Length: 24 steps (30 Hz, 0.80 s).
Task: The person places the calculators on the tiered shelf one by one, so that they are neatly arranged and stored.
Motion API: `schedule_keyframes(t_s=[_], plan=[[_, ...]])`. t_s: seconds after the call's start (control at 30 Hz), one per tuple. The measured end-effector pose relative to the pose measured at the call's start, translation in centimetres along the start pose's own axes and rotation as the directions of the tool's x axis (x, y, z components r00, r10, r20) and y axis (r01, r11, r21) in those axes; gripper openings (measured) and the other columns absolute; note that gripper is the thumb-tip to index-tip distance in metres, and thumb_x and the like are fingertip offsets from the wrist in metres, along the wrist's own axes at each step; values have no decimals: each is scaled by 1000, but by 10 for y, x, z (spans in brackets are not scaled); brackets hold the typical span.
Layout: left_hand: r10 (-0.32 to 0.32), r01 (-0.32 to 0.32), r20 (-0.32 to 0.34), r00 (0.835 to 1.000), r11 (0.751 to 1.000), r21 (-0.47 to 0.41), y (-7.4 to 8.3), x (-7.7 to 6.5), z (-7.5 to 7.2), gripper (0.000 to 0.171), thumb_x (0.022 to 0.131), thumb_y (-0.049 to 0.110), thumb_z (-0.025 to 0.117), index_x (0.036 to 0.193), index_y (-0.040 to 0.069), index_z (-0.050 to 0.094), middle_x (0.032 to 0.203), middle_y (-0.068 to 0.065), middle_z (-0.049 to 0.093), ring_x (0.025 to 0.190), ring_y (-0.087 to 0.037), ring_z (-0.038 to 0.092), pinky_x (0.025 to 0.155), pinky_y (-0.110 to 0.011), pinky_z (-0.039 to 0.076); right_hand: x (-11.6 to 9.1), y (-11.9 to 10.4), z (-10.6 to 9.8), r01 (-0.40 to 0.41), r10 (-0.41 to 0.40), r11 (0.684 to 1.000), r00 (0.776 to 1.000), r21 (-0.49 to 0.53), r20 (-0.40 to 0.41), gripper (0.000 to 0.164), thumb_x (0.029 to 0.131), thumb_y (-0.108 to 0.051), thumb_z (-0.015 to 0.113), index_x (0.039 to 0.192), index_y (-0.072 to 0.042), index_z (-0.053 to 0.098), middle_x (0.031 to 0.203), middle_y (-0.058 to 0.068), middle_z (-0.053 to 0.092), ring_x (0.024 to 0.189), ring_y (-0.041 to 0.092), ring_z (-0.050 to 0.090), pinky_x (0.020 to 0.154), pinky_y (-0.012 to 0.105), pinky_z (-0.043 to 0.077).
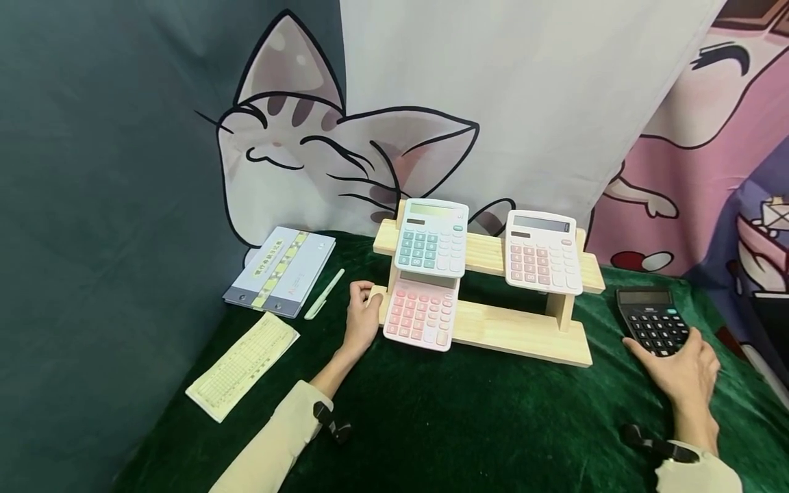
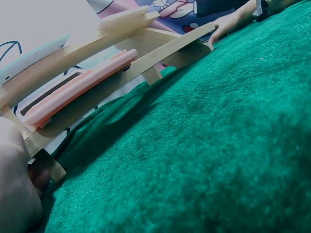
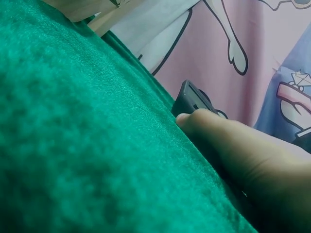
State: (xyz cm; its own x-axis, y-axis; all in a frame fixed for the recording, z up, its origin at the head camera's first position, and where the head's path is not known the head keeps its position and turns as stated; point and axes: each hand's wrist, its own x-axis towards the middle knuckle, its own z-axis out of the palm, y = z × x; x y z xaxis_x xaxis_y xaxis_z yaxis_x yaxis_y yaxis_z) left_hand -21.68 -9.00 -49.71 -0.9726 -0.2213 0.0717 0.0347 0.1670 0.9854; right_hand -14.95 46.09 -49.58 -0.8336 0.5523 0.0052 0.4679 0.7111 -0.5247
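Note:
My left hand (image 1: 362, 320) grips the left end of the lower board of a two-tier wooden stand (image 1: 520, 330), its thumb on top. A pink calculator (image 1: 421, 311) leans on that lower board, close to the hand. On the upper board sit a white calculator with teal keys (image 1: 431, 239) and a white one with pale pink keys (image 1: 542, 253). Off to the right, my right hand (image 1: 687, 370) holds a black calculator (image 1: 652, 322) by its near end, thumb along the left side. Most of its fingers are hidden in the right wrist view, where the thumb (image 3: 194, 119) shows.
A grey-blue notebook (image 1: 280, 270) with a patterned band lies at the back left. Beside it are a pale green pen (image 1: 324, 294) and a yellow printed pad (image 1: 243, 366). Green plush cloth (image 1: 481, 424) covers the table. Printed curtains (image 1: 524, 89) hang behind.

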Motion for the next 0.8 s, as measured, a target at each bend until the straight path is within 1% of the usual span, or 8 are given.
schedule_keyframes(t_s=[0.13,0.23,0.37,0.47,0.57,0.63,0.7,0.8], plan=[[6,-6,-4,1000,1000,1,-1,0,1,27,97,14,51,123,10,45,102,-12,63,79,-18,62,65,-25,45,1,-2,-1,-34,34,999,999,34,-4,120,80,-62,69,157,3,4,154,42,4,142,57,8,111,68,15],[6,-6,-3,1000,1000,-1,-2,0,1,27,97,15,51,123,9,45,103,-12,63,79,-18,62,66,-25,45,1,-4,-2,-55,57,996,998,74,-24,117,81,-61,68,156,4,6,155,41,4,143,54,7,112,66,14],[1,-1,-3,1000,1000,3,-3,0,0,27,97,15,51,123,10,45,103,-12,63,79,-19,62,66,-25,45,-2,-10,-5,-66,79,984,994,168,-71,112,81,-58,69,158,-3,9,159,33,7,146,47,7,116,62,13],[-1,1,-6,1000,1000,10,-3,-1,0,27,97,15,51,123,10,45,104,-12,63,80,-19,63,66,-25,45,-8,-20,-12,-65,89,963,993,261,-80,107,82,-54,70,160,-11,10,163,24,7,148,41,7,119,58,13],[-2,2,-7,1000,1000,14,-2,-1,0,28,97,15,51,123,10,45,104,-12,63,80,-20,63,67,-26,45,-12,-33,-21,-49,91,932,991,359,-102,101,83,-46,72,160,-16,15,165,18,10,149,35,11,122,49,14],[-1,1,-5,1000,1000,16,-2,-1,0,28,97,15,51,124,10,45,104,-12,63,81,-20,63,67,-27,45,-16,-43,-27,-28,90,912,987,408,-135,96,82,-41,73,160,-20,20,164,14,14,149,31,16,122,42,15],[-1,1,-6,1000,1000,16,-2,-1,0,28,97,15,52,123,10,45,104,-12,64,81,-21,63,67,-27,45,-20,-53,-33,-2,85,895,982,446,-167,92,82,-36,74,159,-23,25,164,11,17,148,27,20,121,35,17],[2,-2,-9,1000,1000,17,-2,0,0,28,96,15,52,123,10,45,104,-12,64,81,-21,63,68,-27,45,-26,-68,-42,28,74,877,979,480,-192,89,82,-33,75,157,-30,28,163,5,19,146,21,21,119,29,18]])
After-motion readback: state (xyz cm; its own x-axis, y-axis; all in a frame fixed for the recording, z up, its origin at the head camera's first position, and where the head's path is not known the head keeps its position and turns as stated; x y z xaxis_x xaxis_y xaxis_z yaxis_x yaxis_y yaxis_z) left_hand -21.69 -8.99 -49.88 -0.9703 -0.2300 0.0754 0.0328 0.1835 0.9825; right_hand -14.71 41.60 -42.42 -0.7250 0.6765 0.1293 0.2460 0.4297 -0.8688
